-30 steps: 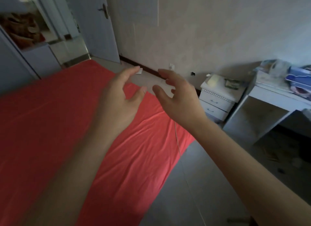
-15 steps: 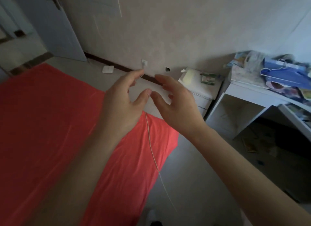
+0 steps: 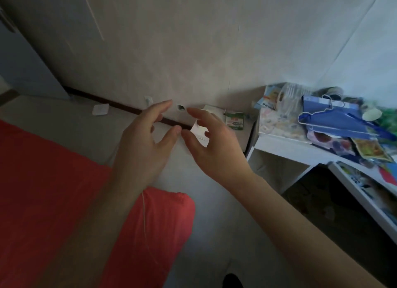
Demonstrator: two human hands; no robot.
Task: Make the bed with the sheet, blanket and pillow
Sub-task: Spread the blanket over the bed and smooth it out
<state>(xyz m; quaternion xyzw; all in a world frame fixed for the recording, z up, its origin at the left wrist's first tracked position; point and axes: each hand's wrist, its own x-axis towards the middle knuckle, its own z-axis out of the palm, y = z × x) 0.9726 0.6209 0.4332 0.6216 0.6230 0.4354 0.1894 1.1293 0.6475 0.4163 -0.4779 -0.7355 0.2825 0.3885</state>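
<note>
Lower left, sheet (image 3: 53, 191), left hand (image 3: 144, 141), right hand (image 3: 217, 146) clear

sheet (image 3: 43, 202) now lower left, cluttered desk (image 3: 285, 142) closer

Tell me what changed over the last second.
The view swung right: the red sheet now fills only the lower left, and the cluttered desk has come nearer. Nothing was gripped or released. The left hand and right hand stay raised, open and empty, thumbs nearly touching.

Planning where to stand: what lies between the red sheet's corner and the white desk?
Head view: bare grey floor between the red sheet and white desk; the right forearm hides part.
</note>
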